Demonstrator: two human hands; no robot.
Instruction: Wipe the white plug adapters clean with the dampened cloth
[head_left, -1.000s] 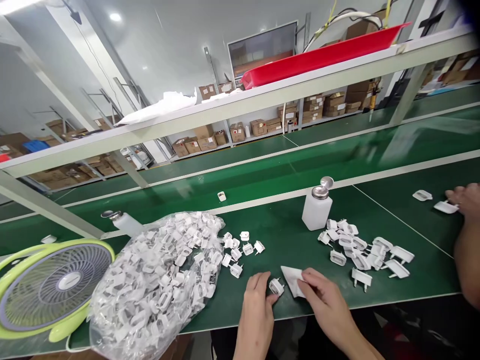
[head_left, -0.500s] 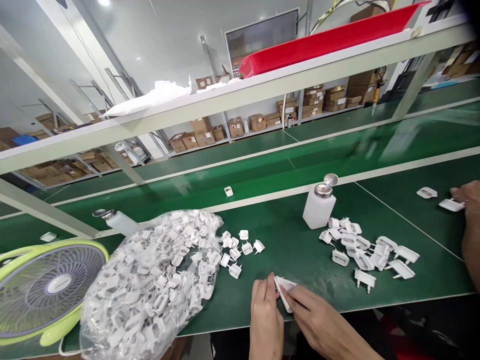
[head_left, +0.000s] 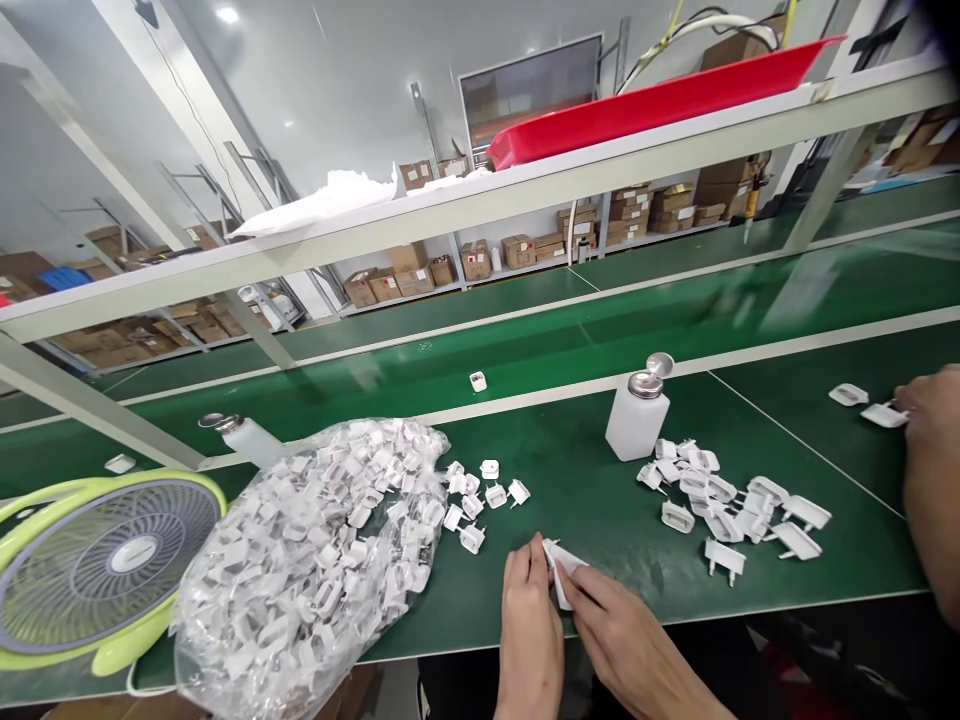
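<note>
left hand and right hand are both closed in on a white wipe at the near edge of the green tabletop. left grip pinches the wipe's upper-left end, right fingers press its right side. wipe is folded, long axis runs roughly away from the person and slightly tilted, narrow end pointing down toward the table edge. it sits between the hands, just off the table surface.

vs a second ago: hands are closer together, wipe is folded tighter, and the plug adapter showing by the left hand earlier is hidden now; can't tell if it's inside the wipe.

loose adapters lie right of the hands, below a dispenser bottle. more sit beside a clear plastic bag of adapters, near a green-rimmed fan. at right, a co-worker's hand touches another adapter.
</note>
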